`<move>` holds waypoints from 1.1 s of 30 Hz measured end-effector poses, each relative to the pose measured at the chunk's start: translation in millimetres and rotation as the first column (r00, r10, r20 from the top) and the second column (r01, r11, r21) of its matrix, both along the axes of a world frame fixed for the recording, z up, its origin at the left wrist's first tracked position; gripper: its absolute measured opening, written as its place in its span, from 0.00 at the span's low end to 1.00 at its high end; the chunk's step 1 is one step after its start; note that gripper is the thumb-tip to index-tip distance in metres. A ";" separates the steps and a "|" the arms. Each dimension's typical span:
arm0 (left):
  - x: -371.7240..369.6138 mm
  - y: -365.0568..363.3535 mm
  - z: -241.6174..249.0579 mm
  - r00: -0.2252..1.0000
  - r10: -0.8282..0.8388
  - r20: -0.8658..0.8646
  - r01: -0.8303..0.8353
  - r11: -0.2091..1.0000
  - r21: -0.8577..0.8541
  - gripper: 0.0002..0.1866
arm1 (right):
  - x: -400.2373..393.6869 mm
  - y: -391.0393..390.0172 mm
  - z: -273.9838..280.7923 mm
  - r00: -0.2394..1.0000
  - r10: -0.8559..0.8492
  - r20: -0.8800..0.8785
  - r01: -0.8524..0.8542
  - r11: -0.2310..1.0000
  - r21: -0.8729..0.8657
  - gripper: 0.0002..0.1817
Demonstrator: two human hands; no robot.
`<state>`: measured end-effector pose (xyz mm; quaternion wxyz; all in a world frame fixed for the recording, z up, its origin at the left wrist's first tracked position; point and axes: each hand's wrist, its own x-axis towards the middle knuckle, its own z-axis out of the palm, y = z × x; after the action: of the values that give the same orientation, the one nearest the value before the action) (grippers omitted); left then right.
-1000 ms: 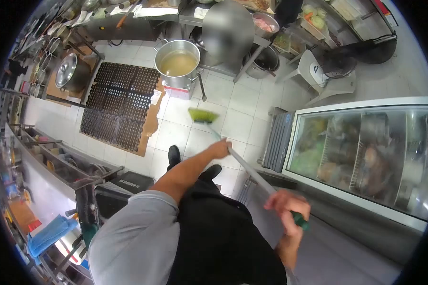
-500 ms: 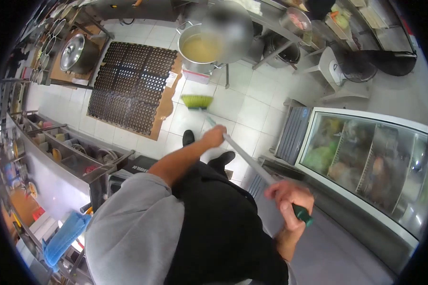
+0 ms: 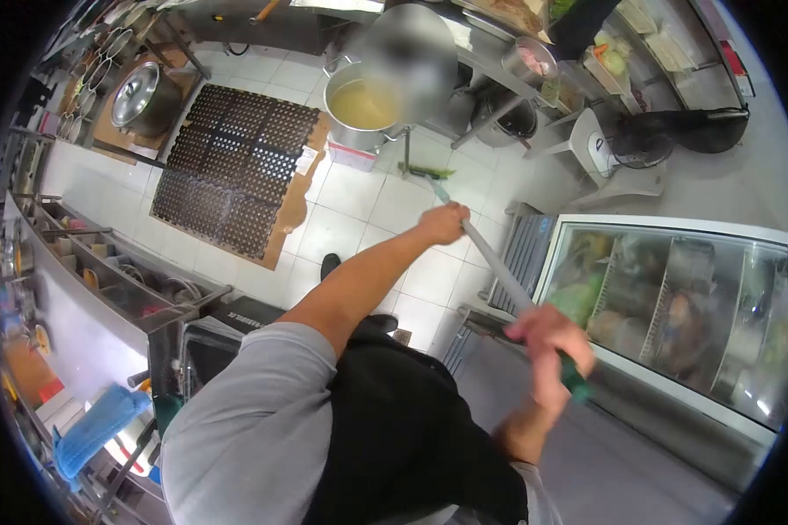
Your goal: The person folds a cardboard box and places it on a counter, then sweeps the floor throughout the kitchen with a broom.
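In the head view, the broom (image 3: pixel 501 269) slants across the floor (image 3: pixel 346 229), its bristles (image 3: pixel 431 172) ahead of the person's feet, near the pot (image 3: pixel 362 105) and just beside a metal leg (image 3: pixel 406 150). Whether the bristles press on the tiles, I cannot tell. The left hand (image 3: pixel 444 224) has its grip clamped around the lower part of the handle, fingers wrapped over it. The right hand (image 3: pixel 553 343), a little blurred, has its grip closed about the top end, by the green cap (image 3: pixel 576 378).

That wide spacing looks sound: the upper hand can act as a pivot while the lower one guides the stroke. Strokes would best be short and low, with the bristles flat to the tiles and only light pressure, so that dirt gathers rather than flicks up. The box (image 3: pixel 352 157) under the pot calls for care (the pot holds liquid, so a knock could spill it). Near the leg, a slight turn of the handle should let the bristles work around it without catching. The mat (image 3: pixel 236 166) and its cardboard edge could snag them too.
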<state>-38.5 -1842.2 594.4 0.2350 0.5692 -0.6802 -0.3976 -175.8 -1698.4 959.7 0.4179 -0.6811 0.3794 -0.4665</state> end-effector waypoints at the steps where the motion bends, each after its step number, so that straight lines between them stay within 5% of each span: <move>1: 3.6 -4.4 3.7 0.998 0.047 0.038 -0.048 0.999 0.002 0.13 | -3.2 -10.1 -29.2 0.998 0.057 -0.003 -0.057 0.998 -0.010 0.05; 5: -20.4 8.7 -50.1 0.976 0.195 0.092 -0.193 0.981 -0.032 0.11 | -45.9 -5.4 -58.1 0.976 0.204 -0.080 -0.201 0.979 0.046 0.08; 7: -41.6 43.5 -56.8 0.991 -0.135 0.012 0.134 0.990 0.051 0.08 | -94.4 20.5 -40.3 0.989 0.140 -0.055 -0.128 0.977 0.172 0.07; 8: -70.7 80.2 -104.0 0.989 -0.148 -0.014 0.147 0.987 -0.068 0.08 | -119.1 30.4 -27.7 0.993 0.111 -0.039 -0.100 0.971 0.217 0.07; 9: -94.7 107.9 -115.5 0.953 -0.304 0.006 0.304 0.953 0.006 0.09 | -142.3 40.5 -13.1 0.996 0.093 -0.010 -0.087 0.964 0.253 0.07; 11: -135.6 167.1 -82.1 0.935 -0.351 -0.053 0.354 0.917 0.184 0.11 | -181.3 64.5 14.1 0.998 0.043 0.047 -0.056 0.946 0.321 0.09; 14: -168.6 173.2 4.4 0.774 -0.633 0.033 0.610 0.758 0.229 0.13 | -210.8 88.6 37.1 0.965 -0.129 0.227 0.091 0.981 0.171 0.16; 17: -191.9 130.0 35.6 0.748 -0.658 0.087 0.647 0.752 0.126 0.14 | -229.2 89.3 58.3 0.902 -0.275 0.333 0.245 0.961 0.131 0.25; 21: -213.6 16.3 37.8 0.862 -0.501 0.079 0.504 0.864 -0.010 0.15 | -214.5 50.2 51.8 0.943 -0.271 0.194 0.282 0.959 -0.029 0.32; 25: -221.2 -133.1 33.8 0.885 -0.463 0.035 0.461 0.867 -0.190 0.12 | -189.6 -35.0 12.2 0.960 -0.262 0.100 0.276 0.947 -0.164 0.17; 28: -219.1 -246.2 -31.1 0.915 -0.395 0.076 0.398 0.863 -0.311 0.10 | -177.5 -124.8 -58.3 0.936 -0.350 0.030 0.350 0.926 -0.138 0.09; 31: -219.8 -303.0 -130.6 0.901 -0.351 0.255 0.389 0.914 -0.119 0.09 | -171.6 -197.0 -95.2 0.920 -0.384 -0.078 0.387 0.922 0.021 0.09; 33: -226.8 -296.9 -114.7 0.884 -0.444 0.148 0.458 0.885 -0.080 0.09 | -177.8 -220.2 -76.3 0.898 -0.438 -0.037 0.438 0.888 0.142 0.10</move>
<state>-265.3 -2139.2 479.7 0.1244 0.4048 -0.8288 -0.3656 -353.6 -1918.5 883.4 0.3502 -0.5464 0.5573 -0.5180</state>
